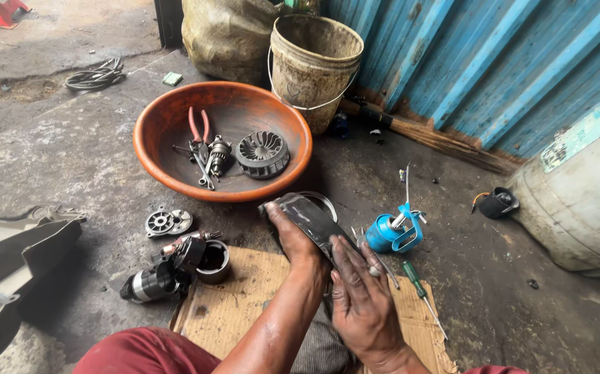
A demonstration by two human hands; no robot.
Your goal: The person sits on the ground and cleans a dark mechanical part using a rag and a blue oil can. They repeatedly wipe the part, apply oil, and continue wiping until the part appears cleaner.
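You hold a dark, flat, greasy metal strip [310, 220] low over the cardboard sheet [234, 305] on the concrete floor, just in front of the orange basin [158, 149]. It runs at a slant, far end toward the basin, near end under your right palm. What it is beyond a blackened flat part, I cannot tell.

Doing it well, as I judge: keep the left hand [292, 239] as the anchor and let the right hand [362, 298] do the pressing or wiping in long strokes along the strip. Keep it over the cardboard so grit falls there. Mind the edges, since the strip looks thin and slick.

Left hand: fingers curled around the strip's far part, thumb on the upper face, closed on it firmly.

Right hand: fingers [345, 260] nearly straight, lying close together, flat on the strip's near end. It presses rather than clasps, and nothing is pinched.

Around you: blue oil can [390, 232] just right of the strip, green-handled screwdriver [421, 294] on the cardboard edge. Red-handled pliers [199, 128] and a finned rotor [262, 154] in the basin. Motor parts [175, 266] to the left.
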